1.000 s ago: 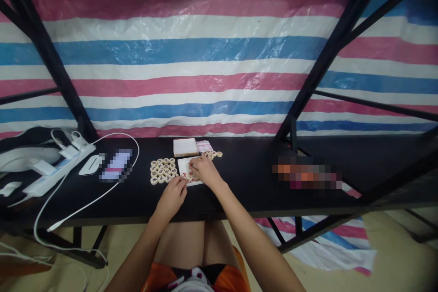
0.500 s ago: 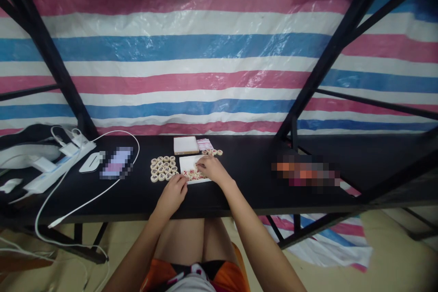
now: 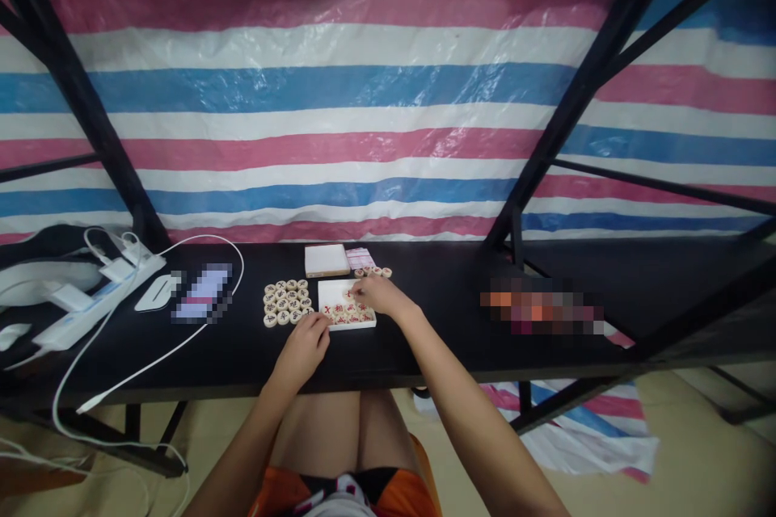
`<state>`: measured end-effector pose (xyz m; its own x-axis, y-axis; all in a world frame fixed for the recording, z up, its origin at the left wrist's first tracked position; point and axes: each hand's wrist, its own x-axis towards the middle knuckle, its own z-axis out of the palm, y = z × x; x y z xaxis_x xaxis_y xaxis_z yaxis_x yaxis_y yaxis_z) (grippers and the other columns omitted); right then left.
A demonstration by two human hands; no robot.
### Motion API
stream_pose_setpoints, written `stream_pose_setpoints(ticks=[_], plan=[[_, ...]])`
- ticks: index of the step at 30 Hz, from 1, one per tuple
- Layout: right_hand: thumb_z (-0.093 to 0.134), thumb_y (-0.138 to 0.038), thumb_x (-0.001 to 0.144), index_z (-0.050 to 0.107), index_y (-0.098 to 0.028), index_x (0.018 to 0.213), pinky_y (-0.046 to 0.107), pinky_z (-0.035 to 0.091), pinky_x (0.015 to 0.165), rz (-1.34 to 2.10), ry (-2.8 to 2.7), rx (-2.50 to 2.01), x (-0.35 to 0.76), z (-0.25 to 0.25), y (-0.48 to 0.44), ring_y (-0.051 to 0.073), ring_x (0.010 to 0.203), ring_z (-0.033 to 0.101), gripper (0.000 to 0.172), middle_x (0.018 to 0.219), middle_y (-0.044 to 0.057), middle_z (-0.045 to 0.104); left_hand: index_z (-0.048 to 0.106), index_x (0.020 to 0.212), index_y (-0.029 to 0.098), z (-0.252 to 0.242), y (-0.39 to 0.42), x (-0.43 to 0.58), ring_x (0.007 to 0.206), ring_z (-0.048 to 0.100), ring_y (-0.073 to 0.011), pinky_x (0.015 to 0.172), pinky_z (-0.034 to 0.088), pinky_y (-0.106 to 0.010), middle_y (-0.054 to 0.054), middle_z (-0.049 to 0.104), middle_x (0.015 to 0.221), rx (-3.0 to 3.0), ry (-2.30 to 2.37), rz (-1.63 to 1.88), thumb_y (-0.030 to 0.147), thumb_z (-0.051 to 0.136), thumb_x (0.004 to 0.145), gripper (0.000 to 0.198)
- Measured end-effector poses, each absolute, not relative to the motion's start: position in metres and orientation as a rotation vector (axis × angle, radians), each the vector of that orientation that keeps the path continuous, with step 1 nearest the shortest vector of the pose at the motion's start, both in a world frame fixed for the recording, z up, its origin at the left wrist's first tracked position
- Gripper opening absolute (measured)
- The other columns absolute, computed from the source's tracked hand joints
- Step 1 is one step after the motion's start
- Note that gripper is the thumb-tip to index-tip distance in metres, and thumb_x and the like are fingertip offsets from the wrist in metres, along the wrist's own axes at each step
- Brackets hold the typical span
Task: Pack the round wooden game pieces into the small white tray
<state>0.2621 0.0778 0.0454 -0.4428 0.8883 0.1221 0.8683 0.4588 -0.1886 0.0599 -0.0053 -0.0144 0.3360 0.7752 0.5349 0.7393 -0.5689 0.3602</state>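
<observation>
A shallow white box lies on the black table, with rows of round Chinese chess pieces marked in red along its near side. My right hand reaches over the box's right side, its fingertips pinched on a chess piece at the back part of the box. My left hand is closed at the box's near left corner, fingers bent over the edge. Left of the box, several dark-marked chess pieces lie in tidy rows; the left fingers partly cover the nearest ones.
Behind lie an open box lid, a pink-and-white paper and several red-marked pieces. On the left are a phone, a white cable and a power strip. Black metal posts frame the table.
My right hand has shifted slightly back and right over the box, uncovering more of the red-marked pieces. My left hand stays at the box corner. The whole view has shifted slightly.
</observation>
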Motion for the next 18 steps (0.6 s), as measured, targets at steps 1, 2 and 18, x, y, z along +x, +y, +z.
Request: stream_pose_setpoints(ticks=[1, 2, 18], plan=[[0.054, -0.014, 0.078, 0.073, -0.025, 0.091, 0.023, 0.041, 0.077, 0.148, -2.541, -1.513, 0.262, 0.048, 0.079, 0.017, 0.090, 0.061, 0.026, 0.090, 0.004, 0.070, 0.062, 0.096, 0.018, -0.014, -0.005, 0.060, 0.096, 0.057, -0.0189, 0.090, 0.048, -0.036, -0.007, 0.061, 0.099, 2.523, 1.433, 1.059, 0.012, 0.044, 0.086, 0.021], [0.054, -0.013, 0.077, 0.073, -0.024, 0.092, 0.024, 0.041, 0.077, 0.137, -2.569, -1.499, 0.262, 0.051, 0.080, 0.019, 0.091, 0.060, 0.026, 0.091, 0.005, 0.070, 0.062, 0.096, 0.018, -0.015, -0.005, 0.060, 0.096, 0.057, -0.0189, 0.090, 0.048, -0.036, -0.007, 0.061, 0.098, 2.523, 1.432, 1.060, 0.012, 0.044, 0.086, 0.021], [0.065, -0.027, 0.073, 0.067, -0.020, 0.107, 0.027, 0.041, 0.081, 0.248, -2.673, -1.644, 0.250, 0.059, 0.096, 0.024, 0.103, 0.058, 0.034, 0.109, 0.008, 0.067, 0.061, 0.095, 0.017, -0.014, -0.005, 0.060, 0.095, 0.057, -0.0183, 0.089, 0.048, -0.036, -0.007, 0.061, 0.098, 2.532, 1.398, 1.056, 0.011, 0.044, 0.086, 0.021]])
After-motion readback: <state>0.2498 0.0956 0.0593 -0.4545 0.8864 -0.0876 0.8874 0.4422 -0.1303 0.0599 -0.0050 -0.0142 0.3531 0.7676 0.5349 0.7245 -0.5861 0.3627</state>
